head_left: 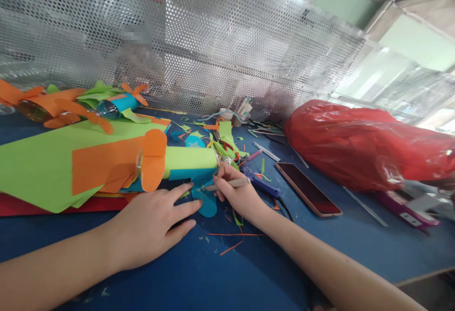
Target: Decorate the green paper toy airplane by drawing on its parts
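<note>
Faces a perforated metal screen (227, 41) across a blue bench (159, 285) littered with paper scraps (225, 132). Holds a pale pen (241, 183) pinched in the right grip (233, 195), with its tip on the near blue wing (209, 206). Rests the left grip (154, 218) palm down to the left, with fingers spread, clasping nothing, and with the middle fingertip over the edge of that wing. Has the bottle (192, 158) on its side just beyond both grips, wrapped in light green and blue paper, with an orange fin (153, 164) at its left end and a star-marked far wing (195, 141). Shows green sheets (39, 164) and orange sheets (106, 161) to the left, with an orange-papered bottle (71, 96) and a blue-papered bottle (122, 105) behind. Shows, to the right, a purple corded tool (263, 184) near the right grip, then a phone (307, 190), with a red bag (355, 145) beyond.
</note>
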A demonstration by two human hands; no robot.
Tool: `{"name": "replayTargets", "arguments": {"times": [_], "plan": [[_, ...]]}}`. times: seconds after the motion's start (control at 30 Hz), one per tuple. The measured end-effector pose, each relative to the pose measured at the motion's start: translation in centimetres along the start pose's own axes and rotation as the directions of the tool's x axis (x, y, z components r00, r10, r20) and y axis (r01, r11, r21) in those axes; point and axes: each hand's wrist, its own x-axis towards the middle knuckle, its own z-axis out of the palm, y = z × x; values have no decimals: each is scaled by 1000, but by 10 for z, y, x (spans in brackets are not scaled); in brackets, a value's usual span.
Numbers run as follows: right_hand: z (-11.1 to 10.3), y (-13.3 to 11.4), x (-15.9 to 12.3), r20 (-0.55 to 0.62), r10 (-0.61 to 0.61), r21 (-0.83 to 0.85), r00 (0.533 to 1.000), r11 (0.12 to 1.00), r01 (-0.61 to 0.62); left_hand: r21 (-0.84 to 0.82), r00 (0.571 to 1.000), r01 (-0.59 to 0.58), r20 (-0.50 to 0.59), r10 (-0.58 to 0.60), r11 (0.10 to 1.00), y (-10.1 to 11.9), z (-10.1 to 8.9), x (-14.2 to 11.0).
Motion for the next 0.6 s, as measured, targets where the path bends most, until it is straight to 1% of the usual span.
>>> {"name": "replayTargets", "arguments": {"times": [0.43,0.6], "plan": [[0,-1,-1,-4,10,-5,1000,1000,-10,8,1000,-4,-6,4,1000,0,0,1],[0,-3,-2,12,3,-20,1000,1000,-3,25,1000,-10,-3,10,1000,1,-1,1]]}}
